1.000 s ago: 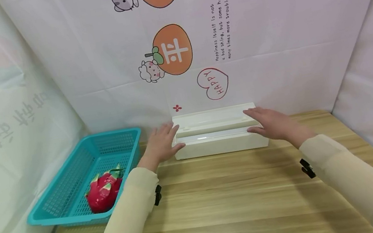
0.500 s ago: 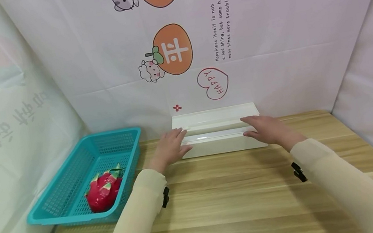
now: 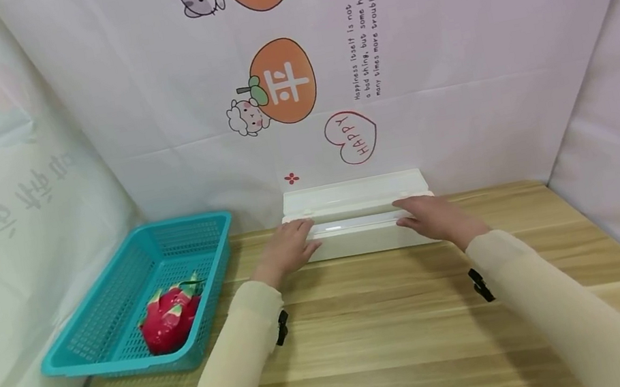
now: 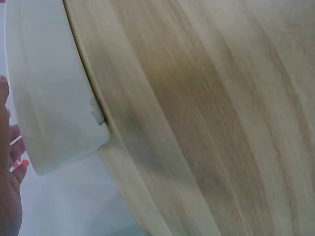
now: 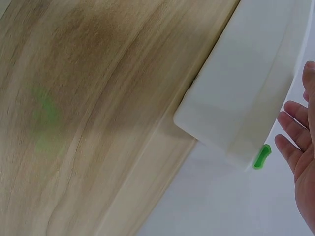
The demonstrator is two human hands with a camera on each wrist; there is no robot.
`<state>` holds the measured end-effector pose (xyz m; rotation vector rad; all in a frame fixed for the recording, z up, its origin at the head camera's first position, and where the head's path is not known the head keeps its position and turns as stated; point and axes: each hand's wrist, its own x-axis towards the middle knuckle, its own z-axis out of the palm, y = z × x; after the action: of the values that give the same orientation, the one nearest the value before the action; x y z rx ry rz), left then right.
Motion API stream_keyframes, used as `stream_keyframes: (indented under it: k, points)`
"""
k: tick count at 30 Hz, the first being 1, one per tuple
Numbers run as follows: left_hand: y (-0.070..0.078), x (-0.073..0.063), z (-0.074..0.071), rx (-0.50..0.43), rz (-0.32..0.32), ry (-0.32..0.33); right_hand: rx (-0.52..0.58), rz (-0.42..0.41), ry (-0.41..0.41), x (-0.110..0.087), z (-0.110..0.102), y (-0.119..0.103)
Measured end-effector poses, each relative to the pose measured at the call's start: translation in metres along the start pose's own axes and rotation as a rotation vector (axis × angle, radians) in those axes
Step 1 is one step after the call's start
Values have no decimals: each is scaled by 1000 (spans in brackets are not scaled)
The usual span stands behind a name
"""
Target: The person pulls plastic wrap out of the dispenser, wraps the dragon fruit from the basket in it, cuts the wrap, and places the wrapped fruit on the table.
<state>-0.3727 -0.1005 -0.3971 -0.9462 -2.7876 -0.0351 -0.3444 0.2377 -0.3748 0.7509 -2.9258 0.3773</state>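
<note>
A long white box (image 3: 359, 243) stands at the back of the table, its lid (image 3: 353, 191) tipped up against the backdrop. My left hand (image 3: 285, 250) is over the box's left end, thumb and fingers spread apart. At the opposite end, my right hand (image 3: 433, 221) mirrors it, fingers loosely bent. In the left wrist view, relaxed fingertips of the left hand (image 4: 11, 191) show beside the white box (image 4: 54, 93). The right wrist view has the right hand (image 5: 302, 162) next to a small green tab (image 5: 262, 157) at the box's corner. Neither hand grips anything.
A turquoise plastic basket (image 3: 91, 367) stands at the left with a red dragon fruit (image 3: 167, 322) in it. Printed white cloth (image 3: 439, 80) rises behind and on both sides of the wooden table (image 3: 387, 346).
Both hands have moved inward over the box, the left hand to the right and the right hand to the left, and slightly lower. The basket and dragon fruit stay in place.
</note>
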Motion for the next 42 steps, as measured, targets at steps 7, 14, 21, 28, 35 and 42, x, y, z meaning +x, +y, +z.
stream_keyframes:
  k: [7, 14, 21, 28, 35, 42]
  points:
    - [1, 3, 5, 40, 28, 47, -17, -19, 20, 3, 4, 1]
    - [-1, 3, 8, 38, 68, 110, -10, -48, 35, 9, 10, 6]
    - [0, 4, 10, 31, 65, 136, -9, -59, 56, 10, 15, 7]
    - [0, 6, 11, 27, 60, 146, 0, -64, 67, 11, 16, 5]
    - [0, 7, 8, 21, 41, 130, 28, -52, 58, 12, 16, 4]
    - [1, 7, 7, -26, 26, 151, 76, -20, 81, 14, 16, 3]
